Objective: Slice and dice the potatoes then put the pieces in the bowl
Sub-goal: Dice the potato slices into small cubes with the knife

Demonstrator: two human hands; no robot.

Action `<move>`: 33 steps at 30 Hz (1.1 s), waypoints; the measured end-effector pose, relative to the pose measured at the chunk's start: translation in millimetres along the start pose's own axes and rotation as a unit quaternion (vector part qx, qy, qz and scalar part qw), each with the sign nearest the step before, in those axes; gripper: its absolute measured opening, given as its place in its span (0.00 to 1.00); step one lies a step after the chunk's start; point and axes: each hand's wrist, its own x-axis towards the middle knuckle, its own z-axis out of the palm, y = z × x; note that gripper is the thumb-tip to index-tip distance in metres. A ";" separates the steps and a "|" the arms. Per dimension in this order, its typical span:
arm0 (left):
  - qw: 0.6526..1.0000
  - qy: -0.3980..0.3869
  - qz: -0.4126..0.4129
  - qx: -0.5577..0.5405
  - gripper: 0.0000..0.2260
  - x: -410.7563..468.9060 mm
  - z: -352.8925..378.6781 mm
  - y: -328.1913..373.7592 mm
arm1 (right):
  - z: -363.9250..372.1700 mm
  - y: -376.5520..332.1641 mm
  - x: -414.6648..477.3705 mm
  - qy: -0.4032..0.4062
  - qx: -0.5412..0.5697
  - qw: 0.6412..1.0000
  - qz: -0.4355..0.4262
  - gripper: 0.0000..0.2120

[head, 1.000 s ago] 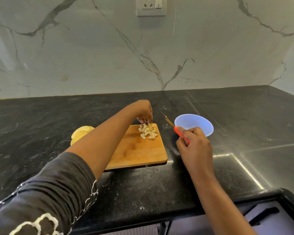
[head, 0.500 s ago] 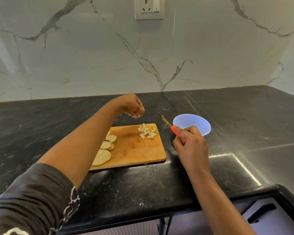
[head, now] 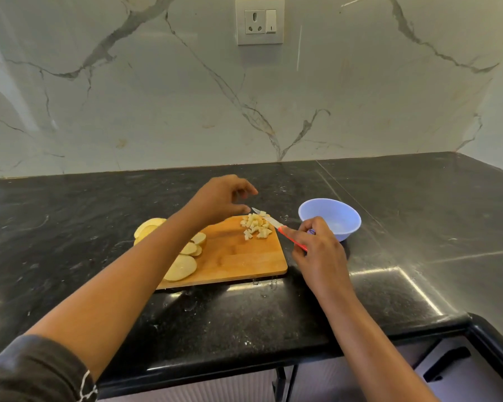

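Black countertop (head: 418, 216); veined marble backsplash (head: 128, 111); switched socket (head: 259, 21).

Single view, head-worn, wide-angle. Looks forward and down across black counter (head: 244, 320), facing marble wall (head: 157, 97); socket (head: 259, 21) at top edge. Left arm (head: 114, 300) and right arm (head: 360, 329) enter from bottom corners. Cutting board (head: 238, 256) and bowl (head: 330, 217) mid-frame, within arm's reach.

Wooden board (head: 233, 256), glossy stone counter (head: 273, 314), seemingly plastic bowl (head: 330, 217).
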 end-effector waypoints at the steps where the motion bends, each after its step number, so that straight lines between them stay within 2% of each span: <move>1: 0.998 0.001 0.044 0.051 0.18 -2.5 4.6 -0.1 | 0.3 -0.8 -0.5 0.001 -0.001 1.000 -0.010 0.23; 3: 0.987 -0.003 0.110 0.118 0.21 -4.1 10.3 -0.1 | 0.9 -2.5 -1.3 0.004 -0.007 1.000 -0.029 0.23; 5: 0.976 -0.012 0.148 0.156 0.19 -2.6 13.1 -1.1 | 1.3 -4.3 -2.2 0.007 -0.007 0.999 -0.039 0.23; 8: 0.970 -0.012 0.178 0.165 0.13 -3.5 13.6 -3.6 | 1.8 -3.4 -2.8 0.015 -0.004 0.999 -0.042 0.23; 10: 0.972 0.032 0.182 0.145 0.10 -7.0 12.0 -8.2 | 2.0 -1.1 -2.8 0.022 -0.006 0.999 -0.026 0.23; 13: 0.980 0.074 0.154 0.097 0.09 -12.1 7.5 -9.3 | 1.8 1.9 -1.7 0.028 -0.007 1.000 0.010 0.22; 18: 0.990 -0.032 0.082 0.107 0.12 -11.3 5.0 -0.1 | 0.4 3.1 -1.1 0.032 -0.005 0.999 0.040 0.20; 22: 0.999 0.013 0.031 -0.002 0.12 -16.6 -5.2 -2.1 | -0.2 2.8 -2.1 0.030 -0.006 0.999 0.041 0.20; 25: 0.998 0.040 0.001 -0.041 0.11 -26.9 -16.7 -7.7 | -1.0 0.5 -3.4 0.034 -0.008 0.999 0.038 0.20; 28: 0.997 0.048 -0.033 -0.053 0.11 -45.9 -28.9 -20.9 | 1.7 -7.6 -6.4 0.041 -0.001 0.999 0.014 0.20; 33: 0.996 0.007 -0.080 -0.024 0.11 -78.4 -39.8 -46.3 | 12.2 -27.2 -6.4 0.009 -0.002 1.000 -0.003 0.19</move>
